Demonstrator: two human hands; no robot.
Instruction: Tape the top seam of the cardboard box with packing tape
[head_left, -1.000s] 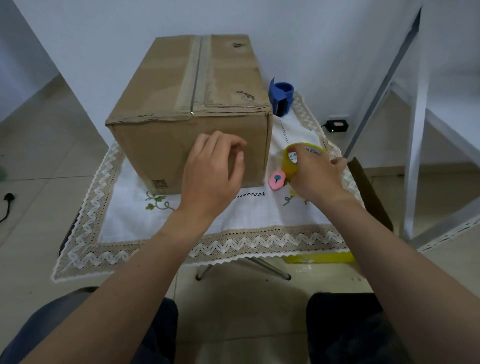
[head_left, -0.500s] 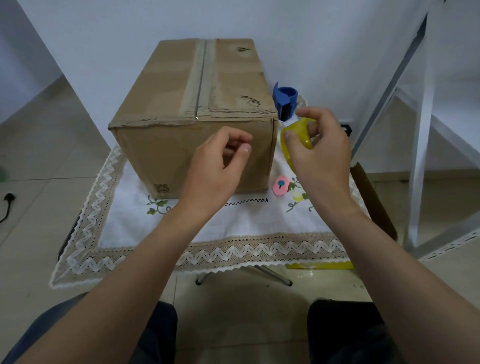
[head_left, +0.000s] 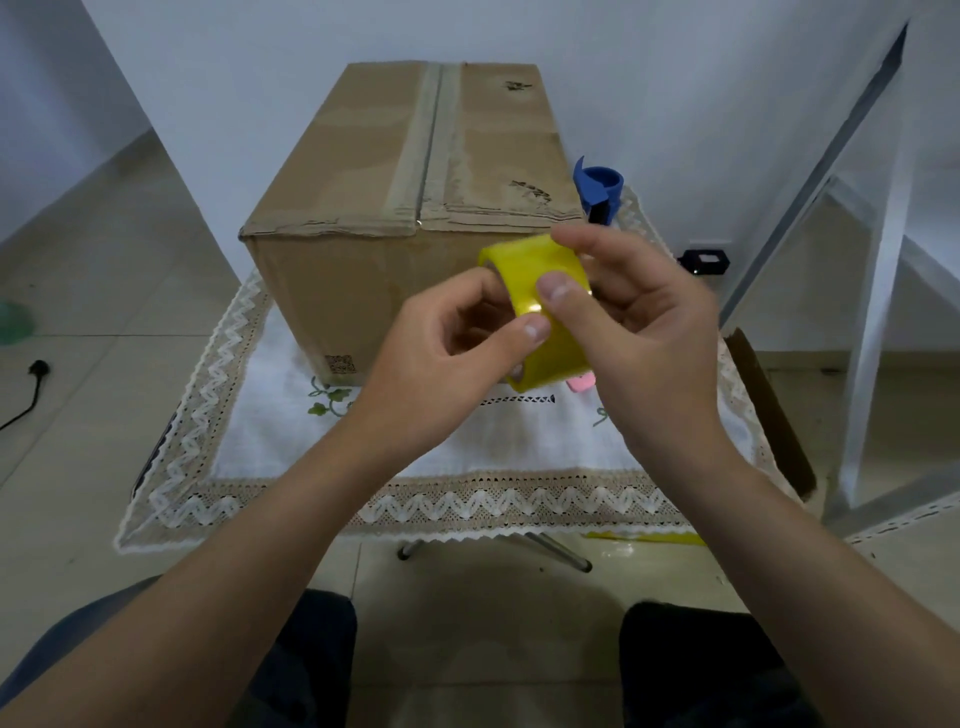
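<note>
Hands meet in front of the near face of the brown cardboard box in the head view, both on a yellow roll of packing tape held in the air just above the desk. The right hand closes its grip on the roll from the right, thumb pressed on the roll's outer face and fingers wrapped over its far edge. The left hand pinches at the roll's left side, thumb tip on the tape surface beside the right thumb, forefinger curled at the rim. The box stands on the far half of the desk, on a white cloth with a beige zigzag lace border; its top flaps are shut, and an old strip of brownish tape runs along the centre seam from the near edge to the far edge. A blue plastic tape dispenser stands just right of the box's far right corner. A small pink object peeks out below the roll, mostly hidden.
</note>
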